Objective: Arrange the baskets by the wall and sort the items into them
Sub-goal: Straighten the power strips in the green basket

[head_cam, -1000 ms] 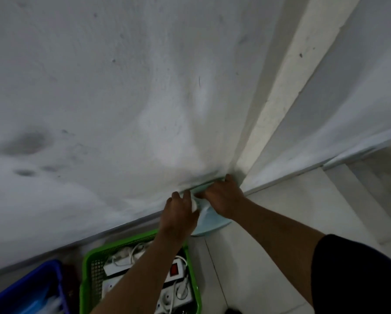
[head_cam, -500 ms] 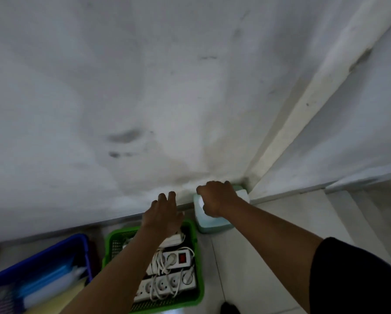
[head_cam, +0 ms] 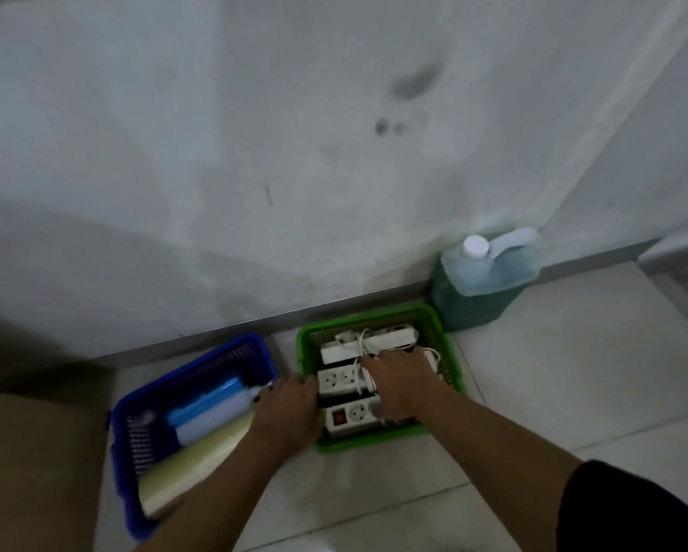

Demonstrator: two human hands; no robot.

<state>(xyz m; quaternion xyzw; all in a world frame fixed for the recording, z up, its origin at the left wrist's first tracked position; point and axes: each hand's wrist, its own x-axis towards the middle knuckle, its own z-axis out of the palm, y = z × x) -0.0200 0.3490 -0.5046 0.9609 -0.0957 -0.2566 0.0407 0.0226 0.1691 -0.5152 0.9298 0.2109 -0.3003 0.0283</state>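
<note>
The right hand (head_cam: 404, 386) reaches into the green basket (head_cam: 450, 354), fingers spread over the white power strips (head_cam: 344, 378); whether it grips one cannot be told. The left hand (head_cam: 290, 410) holds the basket's left rim. The blue basket (head_cam: 231, 352) of bottles sits just beside it, and a green jug (head_cam: 484, 278) stands in the wall (head_cam: 254, 153) corner.

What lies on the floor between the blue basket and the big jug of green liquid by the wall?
The green basket of white power strips lies between the blue basket and the jug, beside the jug, as the head view shows.
</note>
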